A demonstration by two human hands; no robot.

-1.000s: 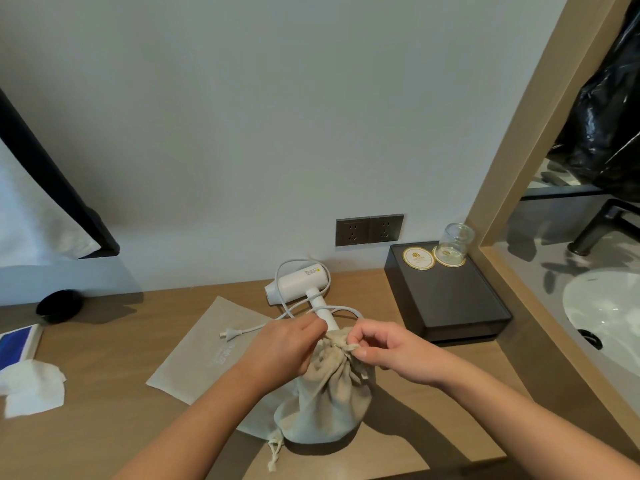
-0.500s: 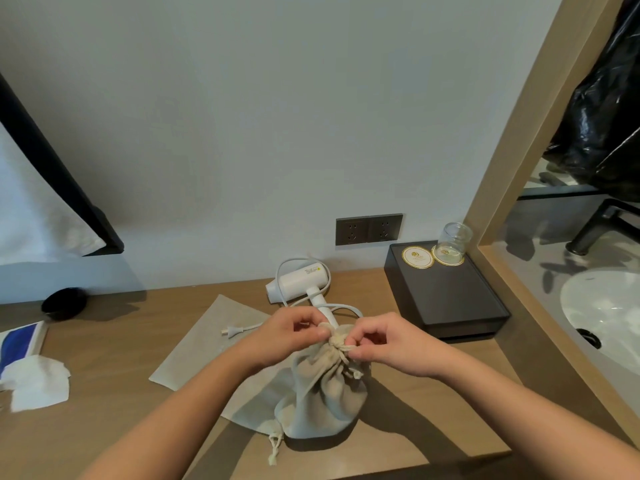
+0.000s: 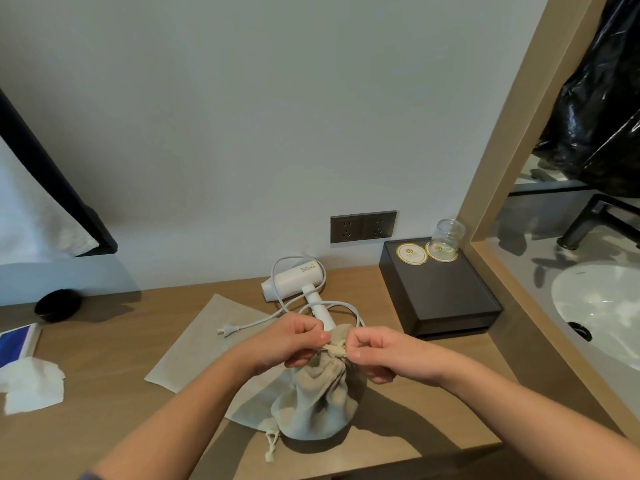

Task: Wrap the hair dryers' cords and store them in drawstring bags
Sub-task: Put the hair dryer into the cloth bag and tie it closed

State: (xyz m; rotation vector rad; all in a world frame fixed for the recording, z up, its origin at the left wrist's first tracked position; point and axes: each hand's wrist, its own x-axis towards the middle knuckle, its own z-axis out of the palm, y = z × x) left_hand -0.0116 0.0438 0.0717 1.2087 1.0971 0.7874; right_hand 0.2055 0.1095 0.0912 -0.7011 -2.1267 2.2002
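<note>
1. Hair dryer and bags all lie on your bench. Its front edge runs just below the bags, its back meets the wall, and a wooden frame bounds it on your right. The widest stretch of bare wood lies to your left, between the flat bag and the white tissues.
2. A black box fills the right rear corner, close beside your right forearm, with a glass at its back.
3. The flat bag lies spread out left of centre, one corner pointing toward the wall.
4. The filled bag stands bulging near the front edge, on a second flat bag; its contents are hidden.
5. The white hair dryer lies by the wall behind the filled bag, handle toward you and just beyond your knuckles.
6. Your left hand and right hand are almost together at the filled bag's neck, fingers curled.
7. The loose cord loops round the dryer, and its plug rests on the flat bag.
8. Both hands pinch the drawstring at the gathered neck, one from each side.
</note>
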